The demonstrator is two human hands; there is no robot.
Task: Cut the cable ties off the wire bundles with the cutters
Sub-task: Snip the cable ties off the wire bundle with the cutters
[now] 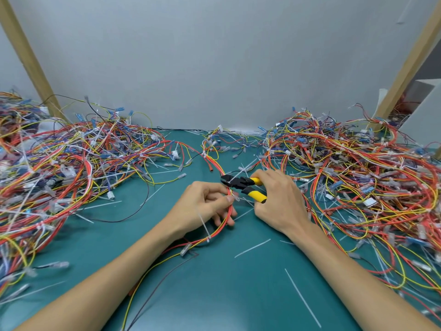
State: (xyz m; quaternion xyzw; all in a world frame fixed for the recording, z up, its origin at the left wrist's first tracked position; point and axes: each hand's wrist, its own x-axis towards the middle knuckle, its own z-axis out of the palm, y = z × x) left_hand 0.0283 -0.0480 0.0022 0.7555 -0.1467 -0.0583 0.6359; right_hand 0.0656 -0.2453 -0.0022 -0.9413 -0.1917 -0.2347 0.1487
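Note:
My left hand (207, 206) pinches a thin bundle of red, orange and yellow wires (216, 167) that curves across the middle of the green mat. My right hand (280, 199) grips the yellow handles of the black-jawed cutters (241, 183). The jaws point left and sit on the bundle just above my left fingers, at a white cable tie (235, 176). Another white cable tie (205, 229) sticks out of the same bundle lower down, below my left hand.
A big tangle of wires (71, 163) fills the left side of the mat, and another wire heap (358, 168) fills the right. Cut white tie strips (301, 298) lie scattered on the green mat (226, 295). A grey wall and two wooden posts stand behind.

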